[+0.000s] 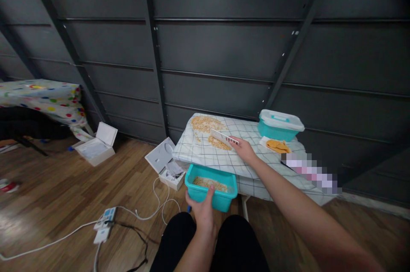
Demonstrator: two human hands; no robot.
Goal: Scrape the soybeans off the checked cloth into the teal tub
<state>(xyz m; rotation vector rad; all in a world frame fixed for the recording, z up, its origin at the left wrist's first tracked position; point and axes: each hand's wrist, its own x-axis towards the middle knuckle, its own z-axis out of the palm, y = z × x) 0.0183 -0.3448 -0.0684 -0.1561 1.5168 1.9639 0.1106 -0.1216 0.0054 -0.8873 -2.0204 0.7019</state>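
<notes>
My left hand (202, 207) grips the near wall of a teal plastic bin (211, 200), thumb over the rim. The bin hangs just below the table's front edge, with yellow kernels (209, 184) inside that look like corn or beans. In my right hand (242, 149) is a flat, white, card-like scraper (221, 136), tilted on edge over the tabletop. Against its near side lies a small heap of kernels (219, 143). A wider spread of kernels (206, 124) covers the table's far left corner.
The table wears a white checked cloth (245, 131). On its right stand a lidded teal box (279, 126), an orange cloth-like item (278, 146) and a blurred-out object (310, 171). Open white boxes (165, 163), cables and a power strip (105, 224) lie on the floor, left.
</notes>
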